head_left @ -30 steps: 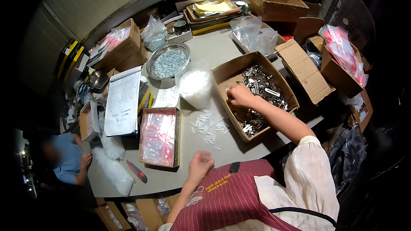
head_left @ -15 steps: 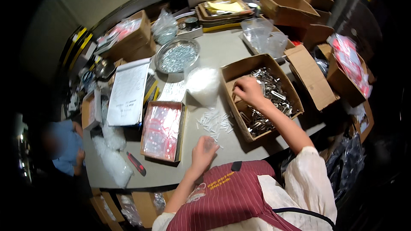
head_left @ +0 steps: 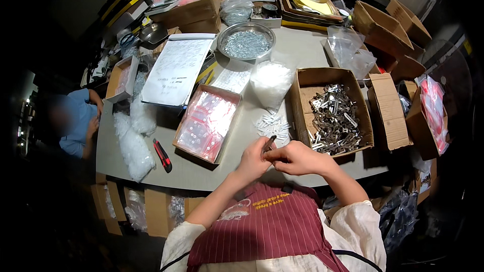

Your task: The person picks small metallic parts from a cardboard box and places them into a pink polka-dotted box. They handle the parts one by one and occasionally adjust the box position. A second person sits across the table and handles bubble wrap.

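Observation:
My left hand [head_left: 251,162] is closed around a small flat metal piece [head_left: 269,143], whose dark end sticks up above the fingers. Against it, my right hand [head_left: 301,158] has its fingers pinched together; what they grip, if anything, is hidden. Both hands meet close to the table's front edge. Just beyond them lies a loose pile of short white sticks [head_left: 273,125]. To the right, an open cardboard box [head_left: 303,116] holds many shiny metal pieces [head_left: 337,121]. A clear bag of white material [head_left: 271,81] stands behind the sticks.
Left of the hands is a box of red-and-clear packets [head_left: 208,123]. A red-and-black utility knife [head_left: 162,156] lies farther left, near white-filled bags [head_left: 132,148]. Behind are a clipboard with papers [head_left: 174,73] and a metal bowl [head_left: 220,50] of small parts. Another person [head_left: 75,126] is at far left.
My right hand has left the box of metal pieces and come back to my left hand. A metal piece now shows between the hands. The view has shifted, so the table appears higher.

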`<move>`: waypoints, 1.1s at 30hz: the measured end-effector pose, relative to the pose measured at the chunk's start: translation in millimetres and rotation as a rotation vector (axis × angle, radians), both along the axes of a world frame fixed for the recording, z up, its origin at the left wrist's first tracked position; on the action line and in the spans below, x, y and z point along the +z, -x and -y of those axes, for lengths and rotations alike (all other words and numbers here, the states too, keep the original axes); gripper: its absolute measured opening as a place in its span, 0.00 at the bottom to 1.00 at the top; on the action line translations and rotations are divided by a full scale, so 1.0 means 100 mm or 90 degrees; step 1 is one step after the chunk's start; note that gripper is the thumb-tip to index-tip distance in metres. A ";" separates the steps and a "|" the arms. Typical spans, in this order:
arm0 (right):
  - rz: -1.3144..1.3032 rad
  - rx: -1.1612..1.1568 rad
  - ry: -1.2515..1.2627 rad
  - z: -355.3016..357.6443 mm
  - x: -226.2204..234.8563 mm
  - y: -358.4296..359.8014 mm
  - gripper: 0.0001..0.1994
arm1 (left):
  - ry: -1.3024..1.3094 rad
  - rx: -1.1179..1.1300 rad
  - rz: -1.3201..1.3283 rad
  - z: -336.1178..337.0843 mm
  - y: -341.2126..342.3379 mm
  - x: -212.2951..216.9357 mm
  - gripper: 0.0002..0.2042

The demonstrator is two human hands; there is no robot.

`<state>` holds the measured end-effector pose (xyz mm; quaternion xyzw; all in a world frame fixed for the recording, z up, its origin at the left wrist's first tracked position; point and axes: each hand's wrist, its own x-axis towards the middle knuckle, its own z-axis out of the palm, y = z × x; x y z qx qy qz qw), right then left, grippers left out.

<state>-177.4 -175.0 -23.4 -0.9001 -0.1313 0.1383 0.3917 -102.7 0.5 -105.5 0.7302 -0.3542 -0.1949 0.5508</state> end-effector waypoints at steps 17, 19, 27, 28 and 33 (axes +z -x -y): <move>0.223 -0.148 0.003 -0.01 0.12 -0.21 0.07 | 0.154 -0.035 -0.376 -0.30 -0.08 0.18 0.15; 0.211 -0.182 -0.029 -0.03 0.12 -0.25 0.05 | 0.139 -0.041 -0.387 -0.39 -0.13 0.24 0.15; 0.175 -0.195 -0.195 -0.35 0.27 -0.27 0.05 | 0.203 0.072 -0.219 -0.61 -0.32 0.73 0.07; 0.168 -0.197 -0.203 -0.40 0.27 -0.28 0.06 | 0.185 0.075 -0.209 -0.64 -0.34 0.79 0.07; 0.173 -0.175 -0.170 -0.63 0.20 -0.37 0.12 | 0.107 0.137 -0.104 -0.85 -0.32 0.89 0.05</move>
